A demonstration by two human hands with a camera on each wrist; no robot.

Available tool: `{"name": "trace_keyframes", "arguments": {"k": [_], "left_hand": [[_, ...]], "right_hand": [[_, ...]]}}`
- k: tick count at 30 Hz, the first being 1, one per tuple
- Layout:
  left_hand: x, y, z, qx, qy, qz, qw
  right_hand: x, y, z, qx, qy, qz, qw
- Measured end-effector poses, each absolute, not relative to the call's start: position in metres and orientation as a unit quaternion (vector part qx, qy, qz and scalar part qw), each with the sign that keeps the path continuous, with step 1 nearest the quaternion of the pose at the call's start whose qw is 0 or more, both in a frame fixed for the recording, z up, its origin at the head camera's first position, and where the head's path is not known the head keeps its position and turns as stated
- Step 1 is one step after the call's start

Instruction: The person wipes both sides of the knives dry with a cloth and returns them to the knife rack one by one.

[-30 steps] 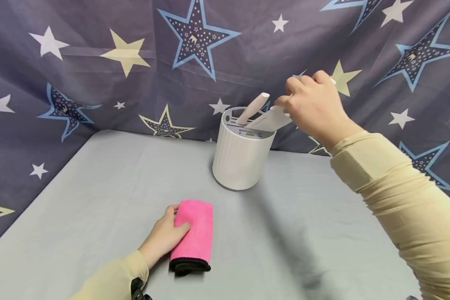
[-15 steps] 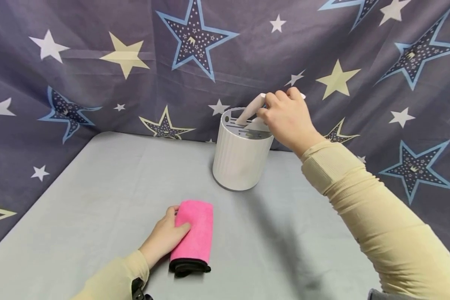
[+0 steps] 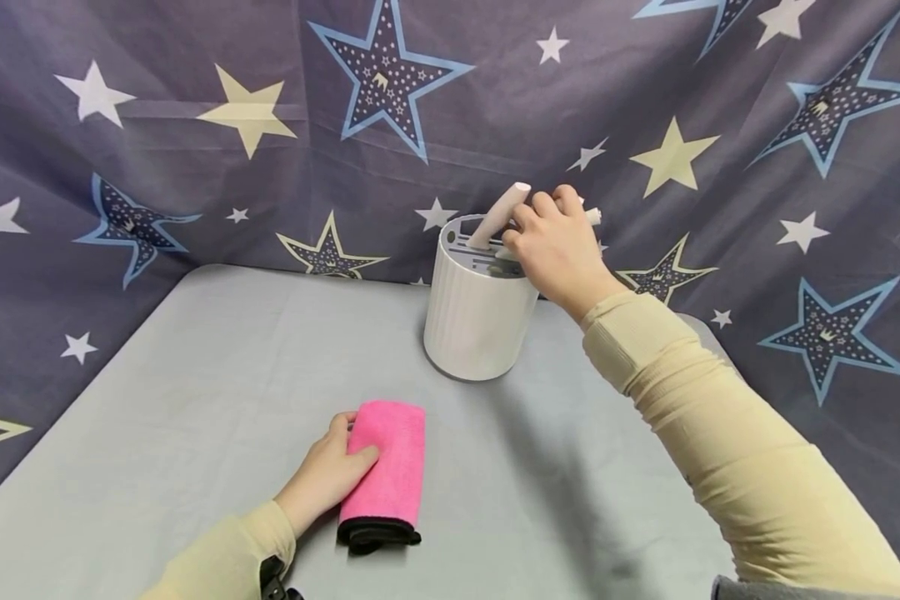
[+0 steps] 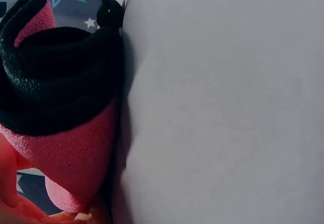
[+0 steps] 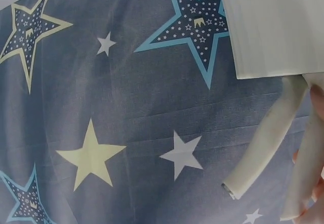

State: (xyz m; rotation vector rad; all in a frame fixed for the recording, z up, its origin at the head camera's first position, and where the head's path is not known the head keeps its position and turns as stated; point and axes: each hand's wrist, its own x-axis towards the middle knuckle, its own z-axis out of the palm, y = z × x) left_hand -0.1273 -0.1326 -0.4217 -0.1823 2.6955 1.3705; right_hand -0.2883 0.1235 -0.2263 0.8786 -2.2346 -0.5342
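My left hand [image 3: 328,467] grips the left side of a folded pink towel [image 3: 390,462] lying on the table, thumb on top. The towel's layered black edge [image 4: 61,82] fills the left of the left wrist view. At the back, my right hand [image 3: 560,248] holds a white-handled knife at the top of a white ribbed knife block [image 3: 480,321]. Its blade is sunk in the slotted top, largely behind my fingers. The gripped handle [image 5: 305,168] shows at the right wrist view's lower right. A pale knife handle [image 3: 501,215] leans out of the block's left side.
The grey-covered table [image 3: 195,400] stretches around the block and towel. Right behind it hangs a dark star-printed cloth [image 3: 195,167]. Another white handle [image 5: 266,138] sticks out of the block beside the held one.
My right hand has moved left and down toward the block, and the wide knife blade seen above the slots earlier has gone down into it. My left hand and the towel have stayed put.
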Motion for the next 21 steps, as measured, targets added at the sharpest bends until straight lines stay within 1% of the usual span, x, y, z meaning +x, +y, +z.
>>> {"name": "trace_keyframes", "arguments": {"k": [3, 6, 10, 14, 17, 21], "left_hand": [[-0.128, -0.134, -0.422, -0.059, 0.888, 0.452, 0.059], [-0.131, -0.138, -0.420, -0.052, 0.888, 0.451, 0.069], [-0.137, -0.144, -0.414, -0.039, 0.891, 0.443, 0.097], [-0.142, -0.150, -0.403, -0.012, 0.909, 0.400, 0.116], [-0.145, -0.154, -0.390, 0.017, 0.930, 0.347, 0.116], [-0.152, -0.159, -0.366, 0.040, 0.955, 0.276, 0.104]], "right_hand": [[-0.288, 0.124, -0.228, 0.342, -0.850, -0.201, 0.345], [-0.289, 0.126, -0.229, 0.361, -0.834, -0.177, 0.379], [-0.291, 0.129, -0.226, 0.384, -0.809, -0.121, 0.428], [-0.290, 0.134, -0.217, 0.389, -0.805, -0.054, 0.445], [-0.287, 0.140, -0.209, 0.373, -0.811, -0.002, 0.451], [-0.283, 0.151, -0.201, 0.311, -0.833, 0.073, 0.451]]}}
